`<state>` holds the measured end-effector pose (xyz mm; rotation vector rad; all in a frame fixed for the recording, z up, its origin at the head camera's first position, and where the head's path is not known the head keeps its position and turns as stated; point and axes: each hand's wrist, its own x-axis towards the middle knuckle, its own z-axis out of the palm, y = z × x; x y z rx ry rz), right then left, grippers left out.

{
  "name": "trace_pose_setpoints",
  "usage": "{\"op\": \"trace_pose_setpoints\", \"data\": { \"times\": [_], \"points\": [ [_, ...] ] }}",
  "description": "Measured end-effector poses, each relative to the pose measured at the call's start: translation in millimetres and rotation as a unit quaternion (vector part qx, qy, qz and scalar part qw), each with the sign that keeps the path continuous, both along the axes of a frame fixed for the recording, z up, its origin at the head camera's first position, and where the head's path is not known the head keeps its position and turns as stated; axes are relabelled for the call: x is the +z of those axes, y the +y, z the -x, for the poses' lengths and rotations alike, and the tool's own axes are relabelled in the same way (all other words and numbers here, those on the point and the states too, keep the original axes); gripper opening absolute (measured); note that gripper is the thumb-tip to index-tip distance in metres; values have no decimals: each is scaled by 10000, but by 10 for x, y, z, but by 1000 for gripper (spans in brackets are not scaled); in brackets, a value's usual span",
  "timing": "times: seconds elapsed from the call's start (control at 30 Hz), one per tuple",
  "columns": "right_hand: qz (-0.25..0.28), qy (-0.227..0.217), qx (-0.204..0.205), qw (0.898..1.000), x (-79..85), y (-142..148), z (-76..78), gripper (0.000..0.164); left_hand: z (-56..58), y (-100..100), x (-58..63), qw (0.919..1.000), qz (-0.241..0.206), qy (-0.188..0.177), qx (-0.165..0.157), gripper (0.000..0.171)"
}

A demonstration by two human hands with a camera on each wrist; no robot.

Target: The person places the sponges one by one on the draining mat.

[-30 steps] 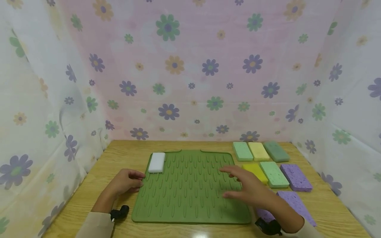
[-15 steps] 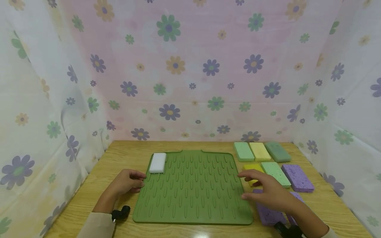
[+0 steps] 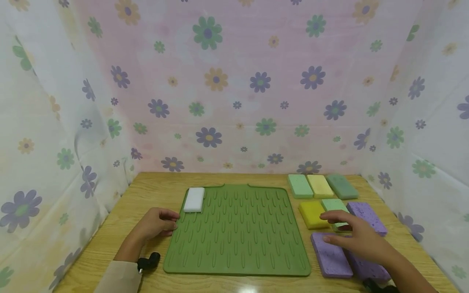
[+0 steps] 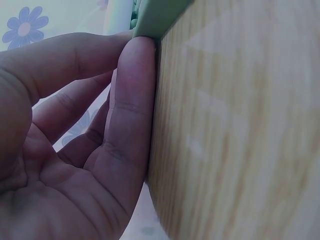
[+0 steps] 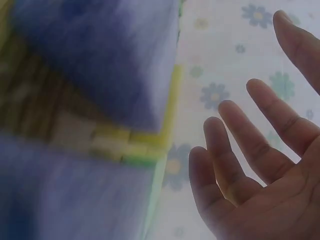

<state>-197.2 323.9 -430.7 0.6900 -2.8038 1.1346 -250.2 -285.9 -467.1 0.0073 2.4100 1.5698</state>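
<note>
My left hand (image 3: 159,223) is at the left edge of a green ridged mat (image 3: 238,232); its fingertips and thumb tip touch that edge. In the left wrist view, the thumb lies along the wooden table beside the mat's raised edge (image 4: 160,20). A white sponge block (image 3: 194,200) lies at the mat's back left corner. My right hand (image 3: 360,238) hovers with spread fingers over the sponges right of the mat, holding nothing. Beneath and around it are two purple sponges (image 3: 331,256), a yellow sponge (image 3: 313,215) and a partly covered light green sponge (image 3: 335,204).
Behind these stand a mint sponge (image 3: 300,186), a pale yellow sponge (image 3: 320,186) and a grey-green sponge (image 3: 341,186) in a row. Another purple sponge (image 3: 366,215) lies at far right. A flowered curtain (image 3: 234,114) encloses the table's back and sides.
My right hand has moved right, from above the mat to above the sponges, uncovering the yellow and front purple ones. The left hand stays at the mat's edge.
</note>
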Motion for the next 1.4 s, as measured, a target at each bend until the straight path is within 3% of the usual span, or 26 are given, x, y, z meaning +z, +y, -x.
{"op": "trace_pose_setpoints", "data": {
  "times": [0.43, 0.73, 1.07, 1.2, 1.4],
  "points": [
    [-384, -197, -642, 9970, -15, 461, -113, 46, 2, 12, -38, 9999, -83, 3, -125, 38],
    [-470, -276, -723, 9959, -156, 699, -126, 49, -14, 4, -13, 10000, -56, -1, -49, 38],
    [-335, -297, -460, 9979, -222, 915, -165, 59, -9, 5, -14, 10000, -9, 13, -47, 37],
    [-207, -282, -171, 9992, -245, 1002, -185, 65, -7, 16, -4, 10000, 5, 16, -15, 37],
    [-181, -739, 243, 9968, -269, 1084, -183, 72, -12, 17, 3, 10000, 29, 55, 10, 36]
  ]
}}
